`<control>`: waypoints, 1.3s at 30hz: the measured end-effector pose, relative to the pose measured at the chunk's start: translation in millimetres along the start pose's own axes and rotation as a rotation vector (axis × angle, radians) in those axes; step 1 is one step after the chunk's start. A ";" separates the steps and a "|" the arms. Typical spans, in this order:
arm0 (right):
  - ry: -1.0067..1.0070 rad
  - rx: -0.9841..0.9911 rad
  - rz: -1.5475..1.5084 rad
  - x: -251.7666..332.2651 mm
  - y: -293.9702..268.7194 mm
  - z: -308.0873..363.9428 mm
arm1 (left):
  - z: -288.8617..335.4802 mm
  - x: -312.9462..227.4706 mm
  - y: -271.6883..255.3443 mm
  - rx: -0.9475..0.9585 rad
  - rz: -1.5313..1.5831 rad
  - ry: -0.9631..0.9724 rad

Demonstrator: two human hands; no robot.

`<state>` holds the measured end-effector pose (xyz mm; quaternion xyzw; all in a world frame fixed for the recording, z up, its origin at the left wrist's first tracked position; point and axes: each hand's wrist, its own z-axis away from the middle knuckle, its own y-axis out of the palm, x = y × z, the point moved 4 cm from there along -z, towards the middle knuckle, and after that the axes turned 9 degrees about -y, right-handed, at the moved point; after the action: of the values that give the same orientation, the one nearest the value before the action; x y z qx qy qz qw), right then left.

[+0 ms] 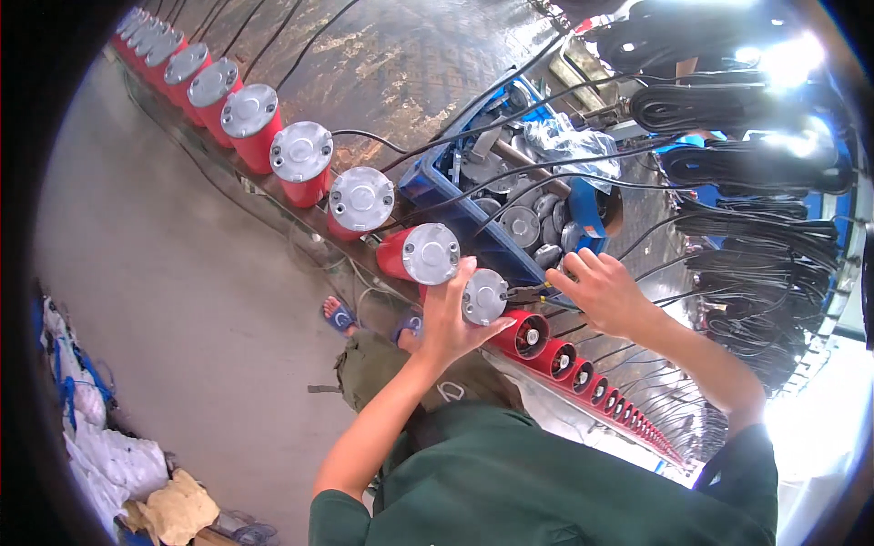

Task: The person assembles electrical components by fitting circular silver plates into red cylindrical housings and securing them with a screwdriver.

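Pliers (524, 296) sit in the right hand (603, 293), fingers curled round the handles, tips right up by the 3 o'clock edge of a grey cap (484, 297); can't tell if the jaws are biting on anything. My read is that the step in hand is getting this cap fitted; capped red cylinders (430, 254) run off toward 10 o'clock, open-topped red cylinders (504, 340) toward 4; next move probably calls for a steady left hand (444, 320) and a careful squeeze or turn on the tool. That left hand is partly spread, holding the cap between thumb at 5 o'clock and fingers at 11; so it lies inside the grip, toward the palm's 1 o'clock; blue bin (435, 187) of grey discs (520, 226) is up around 12.
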<state>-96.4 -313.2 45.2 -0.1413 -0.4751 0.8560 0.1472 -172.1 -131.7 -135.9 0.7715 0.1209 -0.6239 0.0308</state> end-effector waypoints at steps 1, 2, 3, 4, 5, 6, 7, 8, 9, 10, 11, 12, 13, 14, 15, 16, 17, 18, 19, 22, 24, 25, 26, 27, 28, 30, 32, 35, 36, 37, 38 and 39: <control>-0.031 0.004 0.055 -1.1 -4.5 -4.3 | -1.6 1.2 1.3 -0.015 0.018 0.040; -0.070 0.012 0.097 -1.8 -8.8 -9.0 | -1.6 2.5 -0.1 -0.048 0.048 0.089; -0.109 0.018 0.138 -2.7 -13.2 -14.2 | -2.5 4.6 1.9 -0.061 0.052 0.092; -0.143 0.026 0.185 -2.6 -17.2 -20.1 | -1.8 6.7 2.4 -0.058 0.058 0.074; -0.178 0.066 0.278 -0.3 -21.9 -23.0 | -1.9 8.5 2.3 -0.057 0.059 0.063; -0.123 0.137 0.119 -0.3 -24.6 -25.8 | -1.4 8.9 1.9 -0.058 0.059 0.052; -0.057 0.234 -0.029 1.2 -26.3 -27.3 | -2.2 9.9 1.6 -0.055 0.064 0.030; 0.032 0.405 -0.175 3.9 -25.8 -25.5 | -2.4 8.4 0.4 -0.067 0.066 0.044; 0.254 0.664 -0.648 9.3 -17.5 -22.2 | -3.3 7.6 -0.1 -0.072 0.065 0.040; 0.777 0.780 -1.498 22.7 -13.5 -14.0 | -4.5 7.2 -0.5 -0.072 0.066 0.024; 0.822 0.780 -1.456 26.0 -16.8 -14.8 | -5.4 5.8 -1.2 -0.089 0.055 0.035; 0.837 0.777 -1.455 30.7 -19.8 -16.0 | -5.8 5.3 -1.1 -0.083 0.059 0.025; 0.850 0.775 -1.452 36.9 -22.2 -16.1 | -6.0 5.2 -1.1 -0.081 0.063 0.014; 0.818 0.705 -1.488 41.7 -25.1 -18.7 | -5.4 4.9 -1.4 -0.082 0.068 0.009; 0.548 0.679 -0.767 35.1 -30.7 -24.0 | -4.7 4.9 -1.2 -0.074 0.065 0.001; 0.238 0.613 -0.132 35.3 -38.6 -32.7 | -3.8 4.8 -1.3 -0.076 0.063 0.000; 0.220 0.572 -0.141 35.1 -39.3 -34.9 | -3.1 5.2 -1.2 -0.071 0.056 -0.010; 0.231 0.606 -0.189 33.7 -37.2 -34.5 | -2.7 4.7 -1.3 -0.065 0.065 0.001; 0.237 0.641 -0.236 30.0 -34.0 -35.0 | -2.1 4.6 -1.2 -0.059 0.069 -0.003; 0.834 1.012 -1.428 31.3 -14.9 -18.4 | -3.6 4.3 -1.8 -0.059 0.077 -0.003; 0.766 0.945 -1.399 27.0 -12.8 -17.3 | -5.4 4.2 -2.0 -0.063 0.083 0.005; 0.599 0.885 -1.096 21.8 -12.7 -18.9 | -5.4 4.0 -2.2 -0.063 0.082 0.005; 0.375 0.771 -0.642 17.3 -16.8 -22.3 | -4.8 3.1 -3.2 -0.076 0.086 0.022; 0.233 0.656 -0.315 16.6 -21.9 -24.7 | -5.2 3.9 -2.9 -0.064 0.085 0.006; 0.175 0.593 -0.214 17.0 -23.5 -25.8 | -5.1 3.7 -2.8 -0.063 0.093 0.009; 0.118 0.533 -0.071 19.2 -24.7 -26.1 | -4.4 4.0 -2.6 -0.062 0.103 0.008; 0.157 0.620 -0.256 22.9 -19.6 -23.1 | -3.6 4.3 -2.4 -0.050 0.104 0.003; 0.234 0.751 -0.399 26.3 -13.6 -19.0 | -2.3 5.0 -2.4 -0.051 0.086 -0.006; 0.213 0.816 -0.457 25.3 -12.4 -18.3 | -2.0 4.6 -2.2 -0.045 0.089 0.003; 0.217 0.755 -0.396 24.2 -14.0 -20.0 | -2.2 4.7 -2.0 -0.047 0.090 0.005; 0.175 0.712 -0.346 20.1 -16.0 -22.9 | -2.3 4.6 -1.8 -0.043 0.092 0.008; 0.138 0.672 -0.299 17.8 -18.0 -25.1 | -2.2 4.3 -1.7 -0.038 0.093 0.015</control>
<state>-101.1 -277.9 46.0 -0.0714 -0.1722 0.9216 0.3403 -169.5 -129.1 -139.4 0.7801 0.0970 -0.6138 0.0733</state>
